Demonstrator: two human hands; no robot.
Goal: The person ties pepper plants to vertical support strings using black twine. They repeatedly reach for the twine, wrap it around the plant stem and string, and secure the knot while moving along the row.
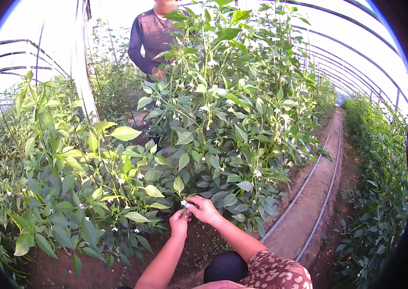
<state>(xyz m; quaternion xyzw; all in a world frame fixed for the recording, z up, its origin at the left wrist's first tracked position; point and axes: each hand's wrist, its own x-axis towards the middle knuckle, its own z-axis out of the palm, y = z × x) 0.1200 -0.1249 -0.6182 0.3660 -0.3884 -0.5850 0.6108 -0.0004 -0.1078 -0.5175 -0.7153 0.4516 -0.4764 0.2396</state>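
Note:
Both of my hands meet at a pepper plant in the lower middle of the view. My left hand (pixel 180 221) pinches a thin green stem just under a white pepper flower (pixel 183 203). Above and to the right of it, my right hand (pixel 201 209) has its thumb and index finger closed at the same stem, beside the flower. A pale green leaf (pixel 178 185) rises just above the fingertips. Leafy pepper plants (pixel 106 209) with small white flowers stand around the hands. The fingers hide part of the stem.
Another person (pixel 153 39) in a dark top stands among the plants opposite. To the right, two grey pipes (pixel 307 188) run along a soil path (pixel 298 220), with another plant row (pixel 373 162) beyond. A pale post (pixel 84 72) stands left; curved greenhouse ribs arch overhead.

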